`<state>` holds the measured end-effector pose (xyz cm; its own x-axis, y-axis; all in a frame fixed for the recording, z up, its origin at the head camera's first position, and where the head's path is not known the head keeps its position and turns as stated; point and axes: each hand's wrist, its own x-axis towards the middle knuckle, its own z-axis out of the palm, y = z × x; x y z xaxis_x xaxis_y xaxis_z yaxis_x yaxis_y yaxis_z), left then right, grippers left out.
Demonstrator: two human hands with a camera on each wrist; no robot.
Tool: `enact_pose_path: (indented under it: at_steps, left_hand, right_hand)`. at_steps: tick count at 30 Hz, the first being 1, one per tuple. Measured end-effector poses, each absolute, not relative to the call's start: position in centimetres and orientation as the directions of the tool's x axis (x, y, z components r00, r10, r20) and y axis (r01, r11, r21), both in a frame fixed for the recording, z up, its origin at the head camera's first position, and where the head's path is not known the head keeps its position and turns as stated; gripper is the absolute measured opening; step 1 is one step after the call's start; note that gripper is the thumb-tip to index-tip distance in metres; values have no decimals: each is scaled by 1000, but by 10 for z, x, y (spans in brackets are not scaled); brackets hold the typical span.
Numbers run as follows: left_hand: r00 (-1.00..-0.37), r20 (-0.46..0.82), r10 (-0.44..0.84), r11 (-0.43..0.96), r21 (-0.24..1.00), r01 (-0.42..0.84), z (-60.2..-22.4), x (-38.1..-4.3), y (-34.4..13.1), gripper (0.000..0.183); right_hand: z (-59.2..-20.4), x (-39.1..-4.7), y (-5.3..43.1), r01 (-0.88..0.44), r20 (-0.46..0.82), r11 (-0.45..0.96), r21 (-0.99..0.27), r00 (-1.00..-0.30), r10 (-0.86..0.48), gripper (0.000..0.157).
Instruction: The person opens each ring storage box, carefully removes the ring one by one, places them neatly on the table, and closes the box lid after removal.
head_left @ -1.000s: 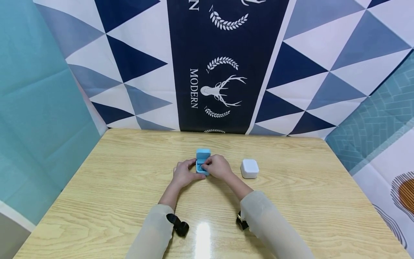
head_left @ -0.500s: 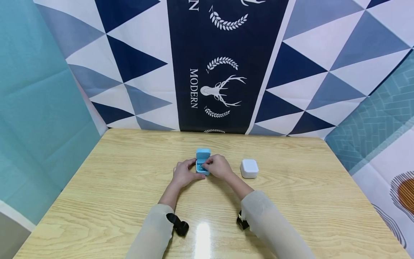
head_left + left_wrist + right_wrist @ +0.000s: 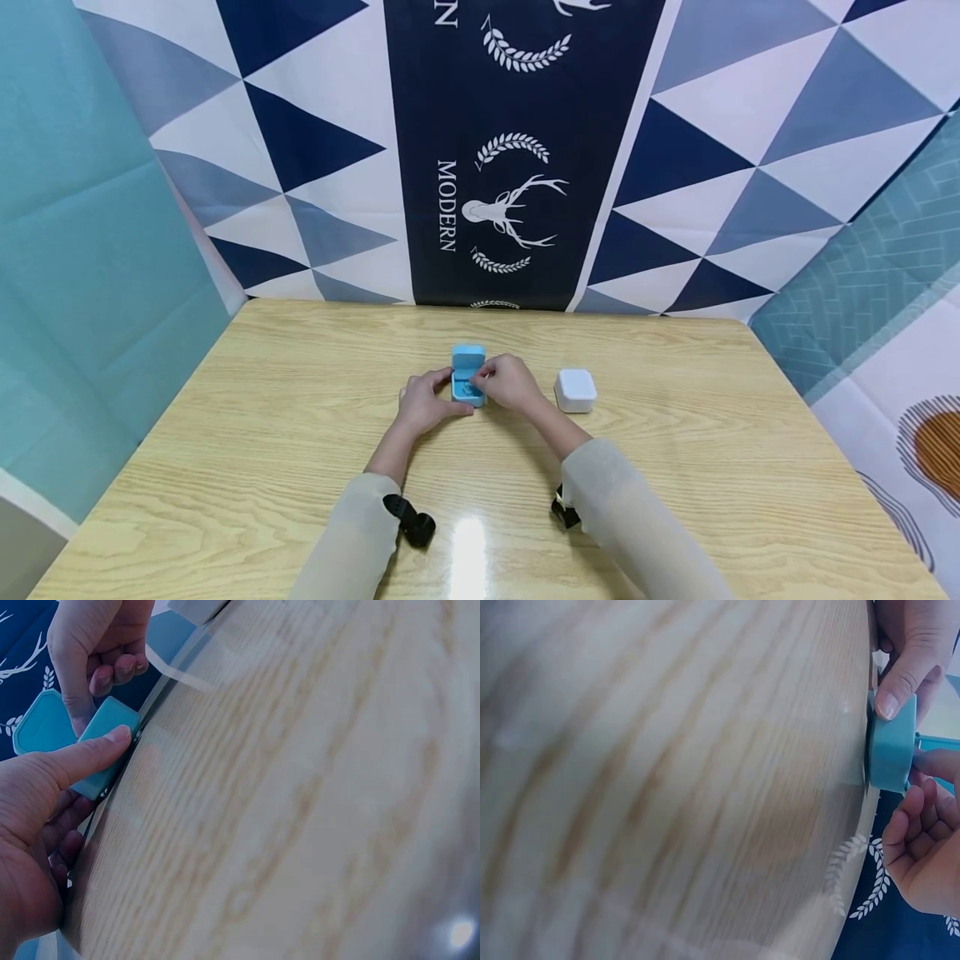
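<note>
A small light-blue ring box point(image 3: 468, 397) stands on the table with its lid point(image 3: 468, 358) raised at the back. My left hand point(image 3: 424, 407) grips the box from the left, its thumb along the front wall, as the left wrist view also shows. From the right, my right hand point(image 3: 512, 385) reaches over the box with its fingertips inside the rim, and the other fingers are curled in the right wrist view. A small round blue shape point(image 3: 467, 388), perhaps a ring, shows inside the box. Whether my right fingertips pinch anything is hidden.
A white rounded box point(image 3: 575, 391) stands on the wooden table point(image 3: 315, 417) just right of my right hand. Patterned cloth point(image 3: 495, 167) hangs behind the table's far edge. A black camera strap point(image 3: 411, 521) is on the left sleeve.
My right fingertips have shifted slightly up and right inside the box, and more of the round shape shows. My left hand keeps its hold. The head view has turned slightly.
</note>
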<state>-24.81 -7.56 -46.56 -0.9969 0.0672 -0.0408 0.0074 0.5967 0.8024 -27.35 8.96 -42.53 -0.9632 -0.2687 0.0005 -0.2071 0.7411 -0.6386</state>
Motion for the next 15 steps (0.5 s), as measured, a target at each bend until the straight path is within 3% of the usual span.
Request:
enact_pose_path:
  at_steps: [15]
  left_hand:
    - [-997, -53, 58, 602, 798, -7, -464, -248, -75, 79]
  right_hand:
    - [-419, -271, 94, -190, -20, 738, -648, -964, -266, 13]
